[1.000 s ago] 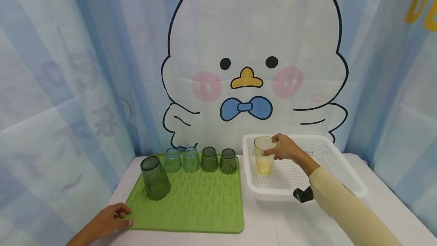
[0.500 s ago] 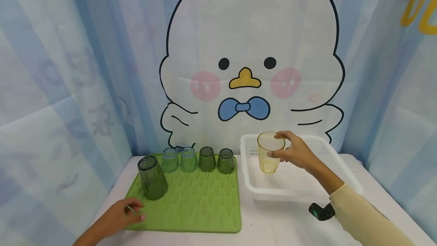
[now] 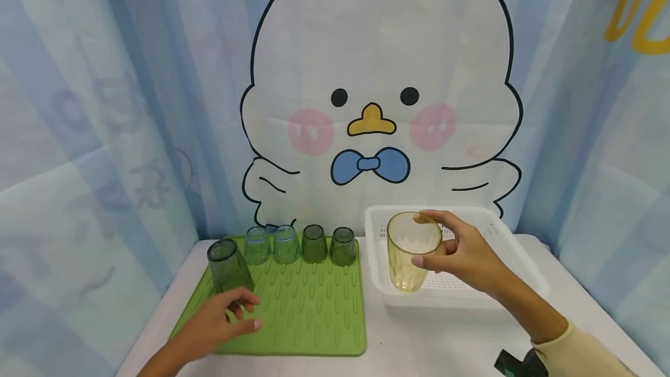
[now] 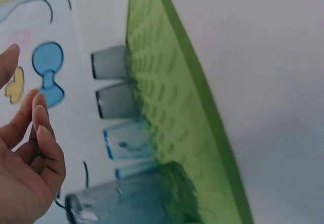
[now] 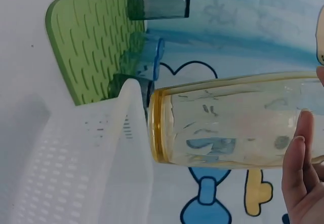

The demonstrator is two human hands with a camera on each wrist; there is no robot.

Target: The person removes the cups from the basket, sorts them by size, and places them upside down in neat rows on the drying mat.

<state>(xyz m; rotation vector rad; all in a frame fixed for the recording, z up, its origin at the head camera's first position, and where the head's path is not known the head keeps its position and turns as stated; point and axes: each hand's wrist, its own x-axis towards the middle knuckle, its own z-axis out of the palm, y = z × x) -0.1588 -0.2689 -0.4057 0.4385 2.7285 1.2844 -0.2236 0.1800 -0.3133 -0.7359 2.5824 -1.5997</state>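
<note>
My right hand [image 3: 471, 258] grips a tall yellow-tinted drinking glass [image 3: 408, 266] near its rim, thumb and fingers on opposite sides. The glass is mouth up, tilted slightly, over the left part of a white plastic basket [image 3: 445, 299]. In the right wrist view, the base of the yellow glass [image 5: 161, 125] hangs clear of the basket. My left hand [image 3: 217, 322] hovers above a green drying mat [image 3: 303, 322] with loosely bent fingers, holding nothing. Just behind it a large dark green glass [image 3: 229, 266] stands upside down, its lower part partly hidden by the hand.
Along the mat's back edge stand two small bluish glasses [image 3: 286, 246] and two small dark green glasses [image 3: 314, 244], all upside down. A white cloth [image 3: 413, 336] covers the table. A printed curtain [image 3: 377, 45] closes off the back and sides.
My right hand has lifted the yellow glass from inside the basket and brought it closer to me. My left hand has moved right from the mat's left edge to over the mat.
</note>
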